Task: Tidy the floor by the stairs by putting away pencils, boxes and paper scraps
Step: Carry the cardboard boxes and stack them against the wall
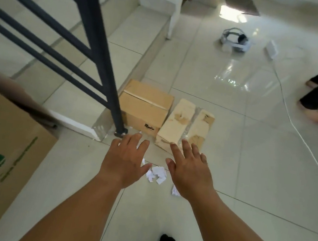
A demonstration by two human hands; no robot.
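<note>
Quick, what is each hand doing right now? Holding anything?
Left hand: open, fingers spread, holding nothing, above the paper scraps.
Right hand: open, fingers spread, holding nothing.

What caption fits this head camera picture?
Open left hand and right hand hover over crumpled white paper scraps near a brown cardboard box.
</note>
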